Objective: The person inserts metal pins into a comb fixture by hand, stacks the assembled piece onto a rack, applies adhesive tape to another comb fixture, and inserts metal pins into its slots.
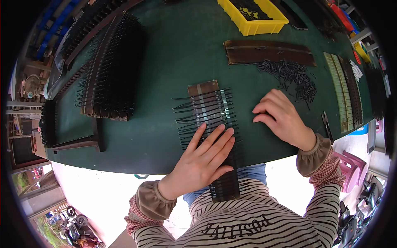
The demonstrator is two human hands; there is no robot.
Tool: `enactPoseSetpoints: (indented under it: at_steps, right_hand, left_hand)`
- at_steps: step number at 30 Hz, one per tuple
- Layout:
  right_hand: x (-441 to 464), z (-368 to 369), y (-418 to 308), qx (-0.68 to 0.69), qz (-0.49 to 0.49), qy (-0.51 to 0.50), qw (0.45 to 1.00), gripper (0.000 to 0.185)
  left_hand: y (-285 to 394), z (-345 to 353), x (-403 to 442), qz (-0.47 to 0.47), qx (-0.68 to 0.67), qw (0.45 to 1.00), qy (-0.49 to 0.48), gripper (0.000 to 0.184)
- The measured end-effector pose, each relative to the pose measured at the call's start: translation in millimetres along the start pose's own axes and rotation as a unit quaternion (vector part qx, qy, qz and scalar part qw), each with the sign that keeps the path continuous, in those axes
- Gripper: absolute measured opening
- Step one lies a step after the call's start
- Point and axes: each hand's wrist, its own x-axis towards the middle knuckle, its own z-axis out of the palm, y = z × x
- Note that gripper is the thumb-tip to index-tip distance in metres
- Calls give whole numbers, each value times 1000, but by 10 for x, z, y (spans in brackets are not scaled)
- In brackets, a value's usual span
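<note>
A long narrow dark brown board (202,88) lies on the green table and reaches over its front edge toward my body. Many thin black wire-like strands (186,120) lie side by side across it, held along a pale strip. My left hand (202,161) rests flat on the strands and board, fingers spread. To the right of the board, my right hand (283,120) hovers with curled fingers. Its thumb and index tips are a little apart, and nothing shows between them. Beyond it spreads a pile of small black tubes (289,78).
A brown board (269,53) lies behind the pile, near a yellow bin (264,28) with black pieces. Stacked boards with black strands (111,70) stand at left. Small scissors or snips (326,126) and a pale slatted panel (339,93) lie at right.
</note>
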Motion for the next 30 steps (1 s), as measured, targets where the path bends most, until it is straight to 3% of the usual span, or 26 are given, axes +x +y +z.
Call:
enactPoseSetpoints:
  at_steps: [7, 16, 24, 30]
  right_hand:
    - [-40, -92, -47, -69, 21, -26, 997, 19]
    - [-109, -81, -69, -26, 11, -40, 999, 18]
    - [41, 82, -206, 6, -78, -116, 990, 17]
    - [51, 155, -205, 14, -81, -112, 990, 18]
  left_hand:
    - [-4, 4, -12, 1, -7, 1000, 8, 64]
    - [9, 1, -7, -1, -4, 1000, 9, 63]
    - [7, 12, -2, -1, -5, 1000, 12, 64]
    - [4, 13, 3, -5, -7, 1000, 9, 63]
